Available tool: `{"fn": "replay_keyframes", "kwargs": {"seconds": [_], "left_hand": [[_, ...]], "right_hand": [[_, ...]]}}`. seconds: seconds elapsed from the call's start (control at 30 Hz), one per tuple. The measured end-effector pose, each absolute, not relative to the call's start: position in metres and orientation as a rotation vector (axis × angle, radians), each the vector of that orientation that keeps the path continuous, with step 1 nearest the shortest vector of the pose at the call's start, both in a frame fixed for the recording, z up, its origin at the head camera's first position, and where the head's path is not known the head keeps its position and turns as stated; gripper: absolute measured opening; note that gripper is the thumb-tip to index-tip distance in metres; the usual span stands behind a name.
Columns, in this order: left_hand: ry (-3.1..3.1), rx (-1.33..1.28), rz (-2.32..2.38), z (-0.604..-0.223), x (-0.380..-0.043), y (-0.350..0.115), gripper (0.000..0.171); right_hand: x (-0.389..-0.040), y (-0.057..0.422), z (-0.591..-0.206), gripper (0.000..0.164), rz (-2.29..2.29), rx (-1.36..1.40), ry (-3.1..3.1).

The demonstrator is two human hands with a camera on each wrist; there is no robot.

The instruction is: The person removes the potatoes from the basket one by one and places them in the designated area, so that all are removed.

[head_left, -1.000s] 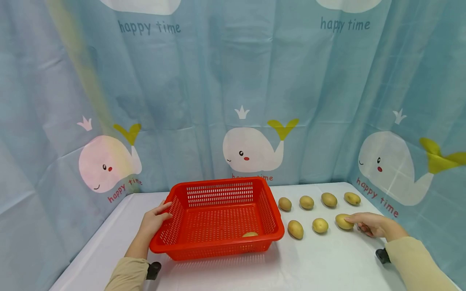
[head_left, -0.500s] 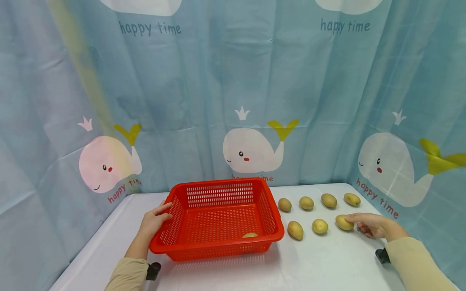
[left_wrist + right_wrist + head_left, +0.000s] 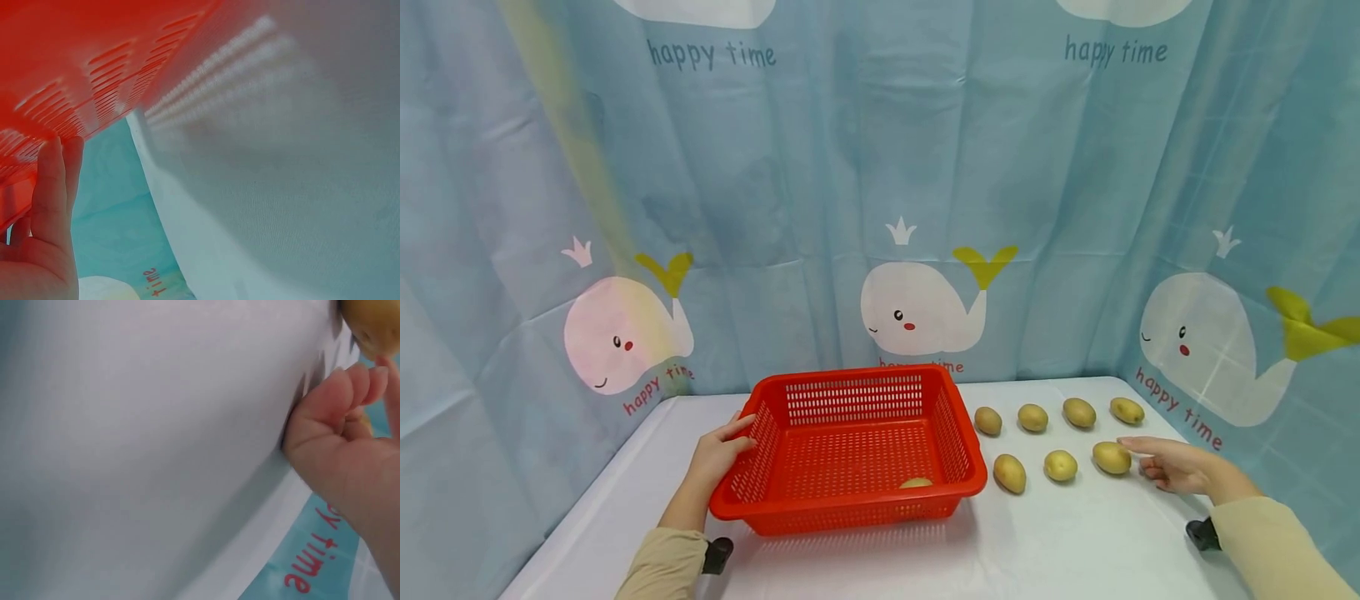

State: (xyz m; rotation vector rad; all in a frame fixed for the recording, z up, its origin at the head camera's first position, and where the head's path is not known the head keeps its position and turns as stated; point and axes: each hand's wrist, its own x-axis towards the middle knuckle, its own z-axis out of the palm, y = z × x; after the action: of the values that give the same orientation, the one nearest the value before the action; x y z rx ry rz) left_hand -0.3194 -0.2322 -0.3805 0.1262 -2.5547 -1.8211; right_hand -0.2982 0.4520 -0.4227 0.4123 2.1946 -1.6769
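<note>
A red plastic basket with slotted walls stands left of the middle of the table, with one potato partly showing behind its front wall. My left hand grips the basket's left rim; in the left wrist view two fingers lie along the slotted wall. At the right, my right hand has its index finger stretched out to the right end of a potato, the other fingers curled. The right wrist view shows that fingertip right at the potato, which is cut by the frame edge.
Two more potatoes lie in the front row, left of the touched one. Behind them is a row of several potatoes. A white cloth covers the table; a blue whale-print curtain hangs behind and at both sides.
My right hand has drawn back slightly to the right, its index finger moving from the potato's top to its right end. My left hand and the basket stay as they were.
</note>
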Motion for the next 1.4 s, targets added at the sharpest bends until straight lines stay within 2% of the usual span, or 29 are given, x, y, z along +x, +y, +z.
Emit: {"fn": "replay_keyframes", "kwargs": {"seconds": [0.1,0.2,0.37,0.43,0.67,1.0,1.4], "left_hand": [[-2.552,0.134,-1.824,-0.380,-0.319,-0.232,0.053],[-2.552,0.138,-1.826,-0.380,-0.319,-0.232,0.054],[-2.554,0.131,-1.828,-0.380,-0.318,-0.232,0.054],[-2.561,0.127,-1.815,-0.380,-0.318,-0.232,0.053],[-2.560,0.123,-1.803,-0.381,-0.317,-0.231,0.052],[-2.541,0.125,-1.812,-0.382,-0.317,-0.230,0.053],[-2.536,0.102,-1.808,-0.384,-0.317,-0.231,0.053]], "right_hand": [[-0.295,0.454,-0.420,0.053,-1.728,0.404,2.150],[-0.293,0.454,-0.413,0.053,-1.726,0.372,2.150],[-0.292,0.448,-0.393,0.028,-1.735,0.352,2.131],[-0.291,0.443,-0.385,0.024,-1.753,0.353,2.103],[-0.292,0.422,-0.363,0.025,-1.828,0.241,1.983],[-0.307,0.379,-0.330,0.015,-1.857,0.039,1.907],[-0.326,0.323,-0.308,0.019,-1.956,-0.163,1.798]]}}
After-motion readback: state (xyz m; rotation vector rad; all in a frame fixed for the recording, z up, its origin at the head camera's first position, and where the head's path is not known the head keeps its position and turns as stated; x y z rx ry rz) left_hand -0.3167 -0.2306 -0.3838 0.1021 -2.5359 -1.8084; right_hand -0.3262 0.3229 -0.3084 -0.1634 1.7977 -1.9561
